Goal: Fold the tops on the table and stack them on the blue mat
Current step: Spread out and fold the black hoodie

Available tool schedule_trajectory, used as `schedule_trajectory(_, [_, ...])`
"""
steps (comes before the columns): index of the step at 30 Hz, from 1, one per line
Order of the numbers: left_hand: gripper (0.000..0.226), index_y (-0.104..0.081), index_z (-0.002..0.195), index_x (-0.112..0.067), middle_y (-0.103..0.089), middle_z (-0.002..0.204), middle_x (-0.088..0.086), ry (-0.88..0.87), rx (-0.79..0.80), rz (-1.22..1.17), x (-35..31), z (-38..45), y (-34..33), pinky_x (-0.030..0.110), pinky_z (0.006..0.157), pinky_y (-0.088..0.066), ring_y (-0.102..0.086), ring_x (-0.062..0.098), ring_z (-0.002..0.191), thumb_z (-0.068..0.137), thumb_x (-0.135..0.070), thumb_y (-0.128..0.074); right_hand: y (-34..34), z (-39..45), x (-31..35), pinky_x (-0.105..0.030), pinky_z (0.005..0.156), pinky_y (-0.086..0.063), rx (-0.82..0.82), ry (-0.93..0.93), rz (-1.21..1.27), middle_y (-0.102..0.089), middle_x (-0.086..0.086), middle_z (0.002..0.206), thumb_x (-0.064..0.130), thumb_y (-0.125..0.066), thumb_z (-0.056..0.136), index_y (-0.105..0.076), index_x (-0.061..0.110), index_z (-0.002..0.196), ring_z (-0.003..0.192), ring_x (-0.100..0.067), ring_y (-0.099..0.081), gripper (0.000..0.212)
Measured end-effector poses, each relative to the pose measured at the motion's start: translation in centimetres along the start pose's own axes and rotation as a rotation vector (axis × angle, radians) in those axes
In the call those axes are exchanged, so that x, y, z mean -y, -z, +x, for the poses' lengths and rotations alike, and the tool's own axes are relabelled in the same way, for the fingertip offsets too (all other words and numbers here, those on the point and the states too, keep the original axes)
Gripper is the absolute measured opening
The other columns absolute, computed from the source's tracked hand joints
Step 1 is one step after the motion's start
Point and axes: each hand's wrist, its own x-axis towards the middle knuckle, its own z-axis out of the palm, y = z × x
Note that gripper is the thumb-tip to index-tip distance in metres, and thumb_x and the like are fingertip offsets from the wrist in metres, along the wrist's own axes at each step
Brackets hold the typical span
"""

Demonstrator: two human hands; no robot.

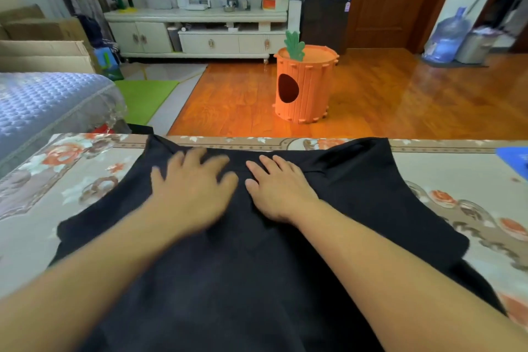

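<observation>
Black fabric is covering most of the bench in the head view, where a dark top is lying spread flat, its far hem reaching the far edge of the flower-patterned cloth and its near part running out of the bottom of the frame. A person is leaning both bare forearms in over the garment. The left hand is pressing palm-down on the upper middle of the top, fingers straight and spread apart, slightly blurred. The right hand is lying just beside it, also palm-down with fingers extended and close together, resting on the cloth near a low crease that is running toward the right sleeve. Neither hand is gripping anything; the two thumbs are sitting near each other without touching. A corner of the blue mat is showing at the right edge of the bench, well apart from the top and cut off by the frame. Whether anything is lying on it cannot be told.

Beyond the bench, an orange carrot-shaped bin with a green leaf on its lid is standing on the glossy wooden floor. A white low cabinet is lining the far wall, a brown door is standing to its right, and a blue water jug is sitting near the doorway. A bed with a blue quilted cover is filling the left side, with a green mat on the floor beside it.
</observation>
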Motion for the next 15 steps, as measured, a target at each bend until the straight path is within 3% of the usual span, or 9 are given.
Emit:
schedule_trajectory(2, [0.064, -0.010, 0.155, -0.055, 0.000, 0.169, -0.010, -0.010, 0.168, 0.066, -1.0, -6.0, -2.6, 0.064, 0.120, 0.000, 0.005, 0.026, 0.156, 0.093, -0.072, -0.012, 2.2, -0.3, -0.3, -0.038, 0.124, -0.011, 0.061, 0.092, 0.213, -0.023, -0.005, 0.165, 0.034, -0.026, 0.107, -0.029, 0.021, 0.157, 0.153, -0.026, -0.015, 0.052])
schedule_trajectory(3, [0.069, 0.003, 0.155, -0.054, 0.008, 0.169, -0.010, -0.034, 0.172, 0.109, -1.0, -7.5, -3.9, 0.063, 0.121, 0.004, 0.013, 0.026, 0.155, 0.089, -0.074, -0.001, 3.6, -1.0, -0.9, -0.032, 0.121, -0.016, 0.038, 0.107, 0.389, -0.033, -0.005, 0.161, 0.027, -0.030, 0.108, -0.038, 0.015, 0.153, 0.150, -0.024, -0.025, 0.048])
schedule_trajectory(5, [0.074, 0.013, 0.155, -0.052, 0.013, 0.169, -0.009, -0.051, 0.119, 0.131, -0.6, -8.5, -5.5, 0.062, 0.121, 0.009, 0.020, 0.026, 0.154, 0.083, -0.071, 0.010, 5.7, -2.8, -3.6, -0.029, 0.115, -0.027, -0.251, 0.098, 0.564, -0.054, -0.003, 0.146, 0.017, -0.042, 0.103, -0.058, 0.013, 0.138, 0.138, -0.020, -0.044, 0.039])
schedule_trajectory(7, [0.075, 0.012, 0.155, -0.053, 0.012, 0.169, -0.009, -0.042, 0.096, 0.114, -0.4, -8.2, -5.9, 0.061, 0.121, 0.011, 0.020, 0.025, 0.154, 0.081, -0.070, 0.010, 6.7, -4.5, -8.0, -0.035, 0.114, -0.033, -0.546, 0.042, 0.369, -0.062, -0.004, 0.136, 0.003, -0.049, 0.091, -0.067, 0.014, 0.127, 0.131, -0.024, -0.050, 0.041])
schedule_trajectory(8, [0.075, 0.010, 0.155, -0.053, 0.010, 0.169, -0.009, -0.044, 0.086, 0.114, -0.3, -8.1, -5.9, 0.061, 0.121, 0.011, 0.020, 0.024, 0.154, 0.082, -0.069, 0.009, 6.8, -5.0, -10.2, -0.039, 0.116, -0.031, -0.556, -0.011, 0.237, -0.059, -0.003, 0.140, -0.004, -0.049, 0.085, -0.065, 0.016, 0.130, 0.134, -0.026, -0.046, 0.052])
schedule_trajectory(11, [0.074, 0.008, 0.156, -0.053, 0.008, 0.170, -0.010, -0.051, 0.069, 0.113, -0.3, -8.1, -5.9, 0.060, 0.122, 0.010, 0.019, 0.023, 0.155, 0.083, -0.069, 0.008, 6.9, -4.8, -15.6, -0.045, 0.122, -0.018, -0.340, -0.155, -0.023, -0.043, 0.003, 0.155, -0.008, -0.045, 0.084, -0.053, 0.027, 0.144, 0.145, -0.028, -0.027, 0.069])
schedule_trajectory(15, [0.074, 0.008, 0.156, -0.053, 0.008, 0.170, -0.011, -0.045, 0.058, 0.104, -0.3, -8.2, -5.8, 0.059, 0.122, 0.010, 0.018, 0.023, 0.155, 0.083, -0.068, 0.007, 5.0, -2.4, -17.7, -0.048, 0.120, -0.020, -0.191, -0.183, -0.075, -0.046, 0.005, 0.152, 0.028, -0.038, 0.103, -0.055, 0.035, 0.133, 0.144, -0.027, -0.029, 0.035])
